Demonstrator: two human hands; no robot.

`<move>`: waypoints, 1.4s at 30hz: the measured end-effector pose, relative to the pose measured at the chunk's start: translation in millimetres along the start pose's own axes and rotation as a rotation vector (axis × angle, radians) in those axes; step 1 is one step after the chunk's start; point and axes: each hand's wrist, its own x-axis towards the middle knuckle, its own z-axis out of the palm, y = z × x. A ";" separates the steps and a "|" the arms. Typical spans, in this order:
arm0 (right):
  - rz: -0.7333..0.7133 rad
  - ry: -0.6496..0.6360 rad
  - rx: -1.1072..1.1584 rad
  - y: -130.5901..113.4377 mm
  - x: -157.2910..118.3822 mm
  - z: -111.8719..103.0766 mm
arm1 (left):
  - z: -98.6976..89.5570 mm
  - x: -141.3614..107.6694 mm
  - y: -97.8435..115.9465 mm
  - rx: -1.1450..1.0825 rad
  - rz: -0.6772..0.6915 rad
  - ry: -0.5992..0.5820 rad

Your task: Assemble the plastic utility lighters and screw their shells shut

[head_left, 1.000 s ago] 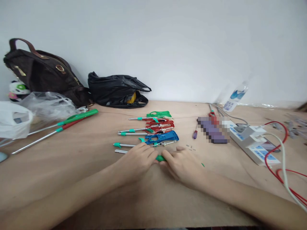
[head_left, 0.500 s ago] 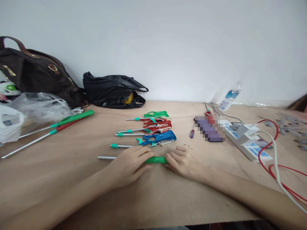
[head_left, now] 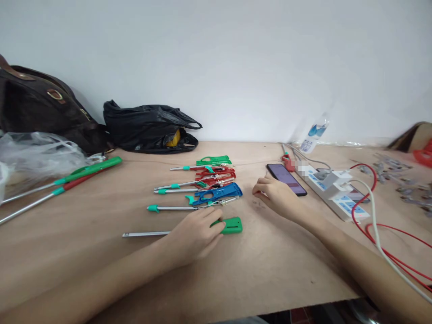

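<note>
My left hand [head_left: 199,231] is closed around a long-necked lighter with a green handle [head_left: 232,225]. The lighter lies flat on the table, and its metal tube [head_left: 145,234] sticks out to the left; my fingers cover the middle. My right hand [head_left: 275,195] is beside the phone, with its fingers curled over a small screwdriver. Only a bit of the shaft shows above the fingers, and the handle is hidden. Several tiny screws [head_left: 259,204] lie just below that hand. Beyond my left hand are opened lighters with a blue shell [head_left: 219,193], red shells [head_left: 218,173] and a green shell [head_left: 216,160].
A phone [head_left: 286,179] and a white power strip [head_left: 351,208] with red and white cables are on the right. A water bottle [head_left: 313,135] leans at the wall. Two lighters [head_left: 91,168], a black plastic bag [head_left: 148,128] and a dark bag [head_left: 47,108] are left. Metal parts [head_left: 405,180] lie far right.
My right hand has let go of the green handle and moved right and away from me, onto the screwdriver. My left hand stays on the lighter. The view has shifted slightly.
</note>
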 end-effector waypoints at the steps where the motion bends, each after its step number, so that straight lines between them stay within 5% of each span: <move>1: -0.003 -0.054 0.020 1.9 0.3 -0.3 | 0.2 0.5 0.4 -0.006 -0.012 0.008; 5: -0.041 -0.145 0.016 3.9 0.3 6.6 | 1.9 1.1 0.8 -0.025 -0.028 0.029; 18: -0.071 -0.124 -0.152 -1.2 -1.1 19.3 | 5.7 -0.5 -0.3 -0.106 -0.059 0.062; 24: 0.003 -0.070 0.083 -3.5 -1.0 12.6 | 5.4 -0.5 -0.2 -0.125 -0.058 0.068; 31: 0.024 -0.095 0.915 -38.3 -8.5 27.6 | 6.8 -0.4 -0.5 -0.120 -0.054 0.076; 42: 0.136 -0.121 1.100 -39.0 -9.6 43.6 | 5.5 -2.5 -5.2 -0.112 -0.050 0.074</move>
